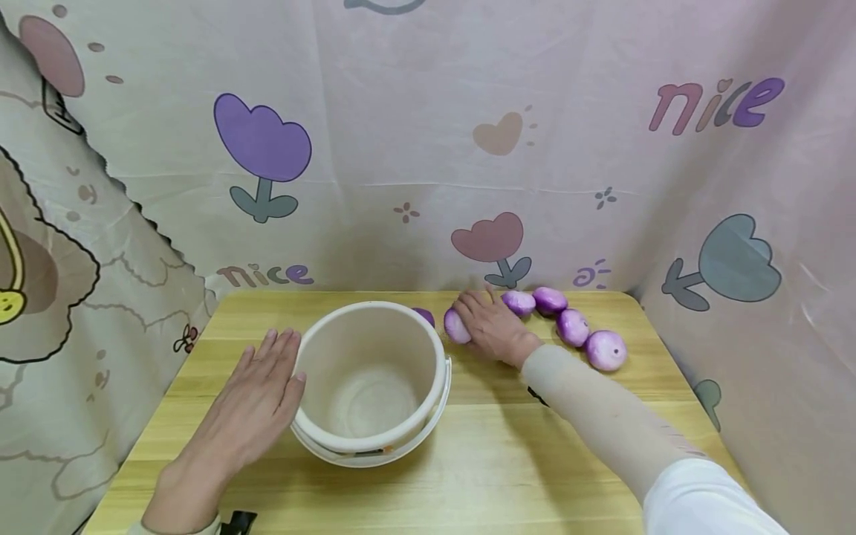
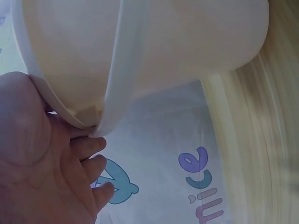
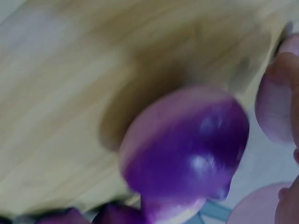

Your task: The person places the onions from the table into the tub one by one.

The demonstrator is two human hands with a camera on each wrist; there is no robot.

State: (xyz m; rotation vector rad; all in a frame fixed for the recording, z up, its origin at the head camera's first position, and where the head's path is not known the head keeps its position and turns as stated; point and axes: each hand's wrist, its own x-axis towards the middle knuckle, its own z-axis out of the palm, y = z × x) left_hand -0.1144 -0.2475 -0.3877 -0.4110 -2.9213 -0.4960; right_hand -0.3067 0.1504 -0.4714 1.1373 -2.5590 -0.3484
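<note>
A cream bucket (image 1: 366, 443) with a white handle (image 2: 122, 60) stands on the table. Along its left rim lies my left hand (image 1: 247, 409), fingers straight; in the left wrist view that hand (image 2: 46, 158) touches the bucket just beside the handle's end. My right hand (image 1: 493, 328), behind and right of the bucket, grips a purple onion (image 1: 456, 327). The right wrist view catches only part of this hand (image 3: 286, 70), with the held onion (image 3: 273, 109) at its fingers. A larger-looking purple onion (image 3: 187, 144) fills the middle there.
Several more purple onions (image 1: 606, 351) curve along the back right of the wooden table (image 1: 508, 468). Another onion (image 1: 424, 316) is partly hidden behind the bucket. A printed curtain (image 1: 401, 148) hangs right behind the table's far edge and along both sides.
</note>
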